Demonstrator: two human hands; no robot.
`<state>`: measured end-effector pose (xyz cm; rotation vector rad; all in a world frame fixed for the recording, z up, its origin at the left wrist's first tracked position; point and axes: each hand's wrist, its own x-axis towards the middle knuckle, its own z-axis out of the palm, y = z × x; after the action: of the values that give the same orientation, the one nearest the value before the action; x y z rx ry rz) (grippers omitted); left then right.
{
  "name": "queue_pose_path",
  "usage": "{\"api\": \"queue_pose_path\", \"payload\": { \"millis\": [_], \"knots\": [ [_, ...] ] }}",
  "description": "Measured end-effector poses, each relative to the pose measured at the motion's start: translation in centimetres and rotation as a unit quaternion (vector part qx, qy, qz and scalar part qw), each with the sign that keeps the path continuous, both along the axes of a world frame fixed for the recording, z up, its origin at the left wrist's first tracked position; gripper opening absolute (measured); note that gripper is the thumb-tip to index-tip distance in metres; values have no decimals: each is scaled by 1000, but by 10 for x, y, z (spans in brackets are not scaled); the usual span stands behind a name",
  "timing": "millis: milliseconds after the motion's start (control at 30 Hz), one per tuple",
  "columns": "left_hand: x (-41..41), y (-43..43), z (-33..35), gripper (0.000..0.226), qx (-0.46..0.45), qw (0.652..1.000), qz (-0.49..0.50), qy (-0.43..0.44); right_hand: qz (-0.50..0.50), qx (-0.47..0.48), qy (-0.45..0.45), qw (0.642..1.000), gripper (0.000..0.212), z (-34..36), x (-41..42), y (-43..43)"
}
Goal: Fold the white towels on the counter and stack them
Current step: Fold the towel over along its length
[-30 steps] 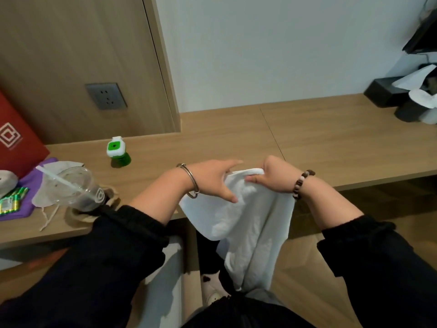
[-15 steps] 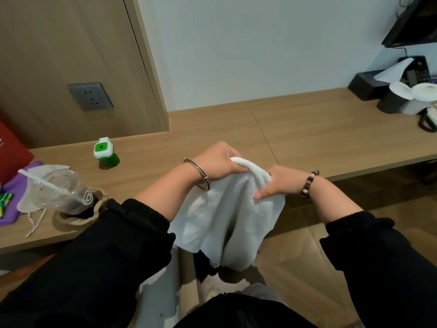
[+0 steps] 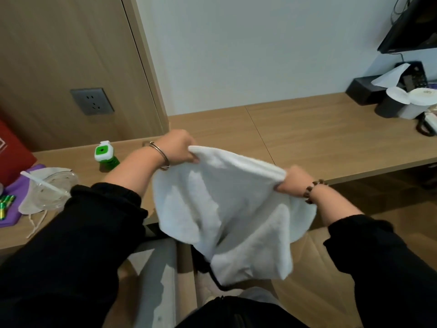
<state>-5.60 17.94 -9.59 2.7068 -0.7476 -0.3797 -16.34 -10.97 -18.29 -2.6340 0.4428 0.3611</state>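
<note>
A white towel [image 3: 227,209] hangs in the air in front of the wooden counter [image 3: 307,136], stretched along its top edge between both hands. My left hand [image 3: 179,147] grips the towel's left top corner above the counter. My right hand [image 3: 295,179] grips the right top corner near the counter's front edge. The towel's lower part droops in loose folds below counter height, over my lap. No other towel shows on the counter.
On the left of the counter stand a green and white bottle [image 3: 105,155], a plastic cup with a straw [image 3: 50,188], a purple cloth [image 3: 14,204] and a red box [image 3: 11,152]. At the far right are a black tissue box [image 3: 364,91] and paper cups [image 3: 411,102].
My hands have pulled apart, spreading the towel's top edge wide. The towel has lifted higher, and the camera has turned a little to the left.
</note>
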Motion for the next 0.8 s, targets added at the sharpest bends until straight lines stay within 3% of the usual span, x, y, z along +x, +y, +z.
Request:
{"api": "queue_pose_path", "payload": {
  "millis": [33,100,133,167,200,233,267,467,567,633,733,800],
  "knots": [
    [5,7,-2,21,27,999,6,-36,-9,-33,-96,995,22,13,3,-6],
    [15,14,-12,15,-17,993,69,-99,-54,-70,-315,945,16,20,1,-6],
    [18,15,-21,10,-36,987,96,-120,-57,-86,-332,938,9,17,1,-3],
    [17,12,-31,12,-25,987,105,-117,-37,-108,-261,959,5,10,1,0],
    [15,10,-44,17,6,989,104,-102,-2,-132,-123,984,3,3,2,1],
    [12,7,-58,20,39,989,104,-96,14,-150,9,989,4,2,4,-3],
    [7,5,-71,21,49,987,110,-106,8,-168,56,984,7,7,8,-12],
    [26,-23,-69,16,-62,966,141,-209,-27,-297,-115,948,10,62,37,-47],
    [65,-33,-24,12,-54,945,129,-296,9,-344,-174,923,16,97,66,-55],
    [92,-38,7,3,-56,928,68,-362,33,-356,-237,903,16,115,87,-66],
    [141,-52,47,8,24,921,9,-388,87,-351,-356,862,17,135,119,-88],
    [172,-67,64,12,54,911,-38,-407,115,-347,-369,855,21,143,145,-104]
  ]
}}
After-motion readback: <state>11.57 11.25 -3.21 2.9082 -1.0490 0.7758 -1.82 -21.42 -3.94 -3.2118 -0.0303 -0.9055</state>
